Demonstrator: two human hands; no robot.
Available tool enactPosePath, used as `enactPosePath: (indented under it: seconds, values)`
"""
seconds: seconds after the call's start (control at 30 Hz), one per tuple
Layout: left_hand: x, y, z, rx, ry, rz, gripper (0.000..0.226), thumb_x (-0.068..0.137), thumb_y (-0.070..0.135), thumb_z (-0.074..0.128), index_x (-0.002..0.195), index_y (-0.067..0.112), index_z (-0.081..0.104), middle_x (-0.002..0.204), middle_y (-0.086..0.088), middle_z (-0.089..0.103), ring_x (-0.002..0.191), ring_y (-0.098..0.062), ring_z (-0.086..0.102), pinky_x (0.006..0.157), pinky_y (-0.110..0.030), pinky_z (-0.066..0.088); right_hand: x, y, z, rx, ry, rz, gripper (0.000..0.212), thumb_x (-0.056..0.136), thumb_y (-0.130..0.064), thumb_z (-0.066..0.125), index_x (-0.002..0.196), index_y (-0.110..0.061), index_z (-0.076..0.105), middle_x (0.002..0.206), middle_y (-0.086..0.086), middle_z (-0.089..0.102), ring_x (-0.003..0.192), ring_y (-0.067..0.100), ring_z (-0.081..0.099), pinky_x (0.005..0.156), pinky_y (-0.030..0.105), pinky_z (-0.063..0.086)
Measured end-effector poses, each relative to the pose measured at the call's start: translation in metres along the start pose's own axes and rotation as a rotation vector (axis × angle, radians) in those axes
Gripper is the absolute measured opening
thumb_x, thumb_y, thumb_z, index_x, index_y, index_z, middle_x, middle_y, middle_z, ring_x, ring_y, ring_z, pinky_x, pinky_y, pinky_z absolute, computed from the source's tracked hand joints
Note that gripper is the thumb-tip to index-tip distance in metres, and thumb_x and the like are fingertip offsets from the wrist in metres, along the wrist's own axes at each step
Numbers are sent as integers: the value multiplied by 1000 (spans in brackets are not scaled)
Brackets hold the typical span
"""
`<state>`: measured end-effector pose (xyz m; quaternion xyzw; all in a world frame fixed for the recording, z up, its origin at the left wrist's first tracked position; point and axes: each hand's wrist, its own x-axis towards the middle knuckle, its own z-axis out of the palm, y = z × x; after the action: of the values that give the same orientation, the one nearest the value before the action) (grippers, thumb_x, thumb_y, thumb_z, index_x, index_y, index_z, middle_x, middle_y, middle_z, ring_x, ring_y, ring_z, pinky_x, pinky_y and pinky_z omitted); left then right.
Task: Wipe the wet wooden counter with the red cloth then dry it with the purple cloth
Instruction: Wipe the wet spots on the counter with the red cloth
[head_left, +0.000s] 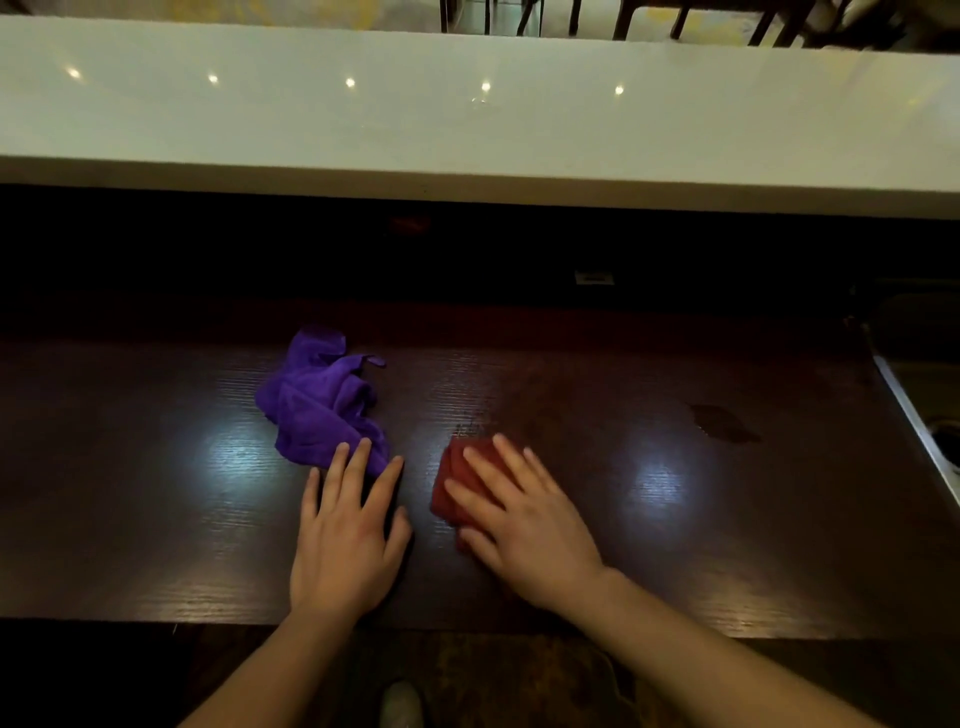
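A dark wooden counter (156, 493) stretches across the view. On it lies a folded red cloth (456, 478), with my right hand (524, 525) pressed flat on top, fingers spread. A crumpled purple cloth (317, 400) lies left of the middle. My left hand (345, 535) rests flat on the wood, its fingertips touching the purple cloth's near edge without gripping it. A wet patch (724, 423) shows on the counter to the right, and faint smears lie just beyond the red cloth.
A raised white ledge (467, 130) runs along the back above a dark gap. A metal sink edge (919, 431) borders the counter on the right. Chair legs (519, 15) stand beyond the ledge. A shoe (400, 704) shows on the floor below.
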<state>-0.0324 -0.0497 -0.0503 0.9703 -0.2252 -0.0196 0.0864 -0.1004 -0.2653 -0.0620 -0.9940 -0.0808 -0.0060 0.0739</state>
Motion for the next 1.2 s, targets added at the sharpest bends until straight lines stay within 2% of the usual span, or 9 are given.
enactPosePath:
  seconds: [0.1, 0.23, 0.43, 0.53, 0.63, 0.83, 1.03, 1.1, 1.2]
  values:
    - [0, 1, 1, -14, 18, 4, 60, 89, 44, 36, 145, 24, 45, 158, -14, 32, 149, -30, 18, 119, -54, 17, -5, 39, -6, -57, 24, -13, 52, 93, -57, 37, 141, -38, 38, 156, -2, 32, 148, 28, 17, 118, 51, 21]
    - [0, 2, 1, -19, 28, 7, 60, 89, 43, 35, 145, 23, 45, 158, -15, 32, 149, -31, 18, 119, -54, 16, 38, 58, -28, 65, 56, 484, 52, 95, -53, 36, 144, -34, 39, 159, -1, 26, 149, 30, 7, 120, 51, 13]
    - [-5, 7, -3, -2, -1, 35, 62, 90, 46, 31, 146, 22, 43, 157, -19, 30, 149, -34, 16, 118, -59, 16, -51, 21, -2, -22, 30, 115, 52, 94, -57, 36, 143, -38, 34, 157, -5, 29, 149, 28, 12, 119, 48, 18]
    - [-6, 23, -5, -6, 32, 76, 62, 90, 46, 34, 146, 20, 43, 155, -19, 33, 148, -35, 18, 117, -61, 18, -79, 81, -16, -37, 90, 378, 51, 95, -54, 34, 140, -34, 43, 154, -2, 37, 146, 30, 21, 114, 51, 29]
    - [3, 63, -3, -28, 51, 127, 61, 91, 47, 37, 147, 24, 37, 156, -16, 32, 148, -33, 17, 117, -61, 17, -75, 102, -27, 4, 120, 679, 50, 96, -52, 34, 142, -34, 42, 157, -3, 32, 148, 29, 13, 119, 48, 19]
    - [22, 116, 19, -55, -14, 64, 63, 91, 51, 42, 149, 31, 30, 160, -14, 25, 150, -32, 8, 117, -65, 6, -127, 112, -24, -65, 30, 283, 50, 97, -53, 34, 143, -36, 38, 157, -5, 31, 149, 26, 15, 118, 46, 24]
    - [24, 109, 32, -36, 16, 16, 64, 89, 56, 32, 148, 31, 30, 157, -14, 31, 149, -30, 14, 117, -65, 9, -105, 192, -49, 46, 183, 895, 47, 99, -43, 39, 142, -26, 44, 157, 5, 32, 147, 33, 12, 119, 50, 18]
    - [26, 111, 33, -33, 12, 13, 63, 90, 56, 32, 148, 32, 31, 157, -13, 32, 149, -29, 15, 117, -64, 8, -89, 181, -48, 30, 178, 845, 47, 99, -42, 39, 142, -25, 44, 157, 5, 32, 147, 33, 12, 119, 49, 16]
    - [24, 111, 29, -52, 24, 8, 64, 90, 56, 32, 148, 30, 33, 156, -12, 34, 149, -28, 16, 117, -63, 10, -95, 137, -38, 4, 110, 450, 46, 97, -44, 43, 139, -27, 48, 154, 1, 37, 147, 31, 19, 119, 49, 22]
